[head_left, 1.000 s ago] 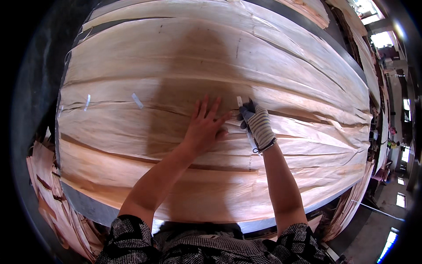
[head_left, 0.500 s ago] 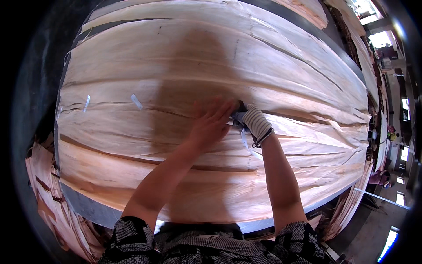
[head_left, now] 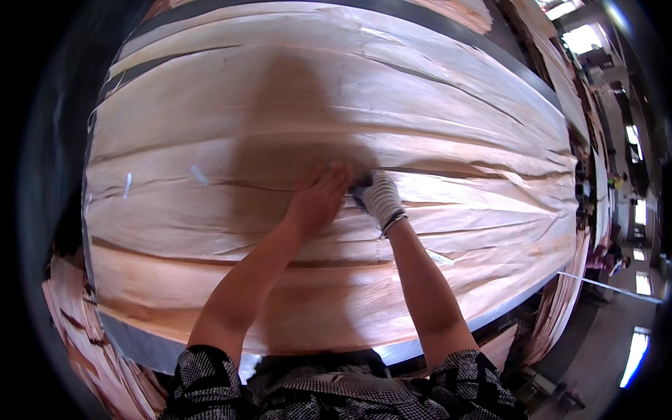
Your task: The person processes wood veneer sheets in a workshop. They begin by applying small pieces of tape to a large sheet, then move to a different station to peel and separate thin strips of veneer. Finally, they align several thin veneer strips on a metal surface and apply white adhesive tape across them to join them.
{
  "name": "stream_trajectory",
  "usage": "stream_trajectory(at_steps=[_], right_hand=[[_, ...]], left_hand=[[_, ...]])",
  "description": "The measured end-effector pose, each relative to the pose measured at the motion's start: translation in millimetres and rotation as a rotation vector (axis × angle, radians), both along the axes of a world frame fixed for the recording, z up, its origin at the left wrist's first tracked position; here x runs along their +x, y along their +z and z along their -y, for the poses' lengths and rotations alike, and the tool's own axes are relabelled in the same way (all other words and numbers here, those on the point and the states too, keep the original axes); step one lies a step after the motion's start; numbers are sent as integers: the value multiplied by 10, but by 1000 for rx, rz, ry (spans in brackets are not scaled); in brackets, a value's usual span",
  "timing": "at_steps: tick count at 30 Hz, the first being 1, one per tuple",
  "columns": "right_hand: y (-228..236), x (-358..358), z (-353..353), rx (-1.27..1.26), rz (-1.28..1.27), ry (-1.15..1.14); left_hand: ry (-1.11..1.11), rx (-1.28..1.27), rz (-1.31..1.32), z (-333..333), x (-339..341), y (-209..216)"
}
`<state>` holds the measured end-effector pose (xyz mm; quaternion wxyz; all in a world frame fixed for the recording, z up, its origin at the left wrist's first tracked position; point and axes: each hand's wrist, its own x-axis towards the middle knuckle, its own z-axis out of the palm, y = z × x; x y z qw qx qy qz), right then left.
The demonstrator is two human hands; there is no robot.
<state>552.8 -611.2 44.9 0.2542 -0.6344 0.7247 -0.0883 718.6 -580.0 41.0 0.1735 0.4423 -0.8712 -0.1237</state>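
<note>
A wide sheet of pale wood veneer (head_left: 161,147), wavy and creased with dark splits, lies before me. My left hand (head_left: 318,199) is bare and rests on it near the middle, fingers stretched out and slightly blurred. Close beside it, my right hand (head_left: 380,199) wears a striped white-and-grey glove with dark fingertips. Its fingers are curled against the veneer at a split; whatever they hold is hidden. A pale strip of tape (head_left: 439,257) shows to the right of my right forearm. Two short tape pieces, one (head_left: 199,174) nearer my left hand and another (head_left: 127,185) farther left, lie on the veneer.
A dark grey table edge (head_left: 143,343) borders the veneer. Stacked veneer sheets (head_left: 77,329) stand at the lower left, with more stacks (head_left: 560,301) on the right. Farther right are a workshop floor (head_left: 595,350), windows and distant people. My shadow falls across the sheet.
The whole view has shifted slightly, with the veneer and both hands now farther left in it. The tape strip that hung below my right hand now shows right of the forearm.
</note>
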Motion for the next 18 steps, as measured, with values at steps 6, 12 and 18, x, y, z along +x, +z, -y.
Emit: stream_trajectory(at_steps=[6, 12, 18], right_hand=[[126, 12, -93, 93, 8, 46], [671, -305, -62, -126, -168, 57], [1981, -411, -1177, -358, 886, -262]], left_hand=[[-116, 41, -103, -13, 9, 54], [-113, -30, -130, -50, -125, 56], [-121, -88, -27, -45, 32, -29]])
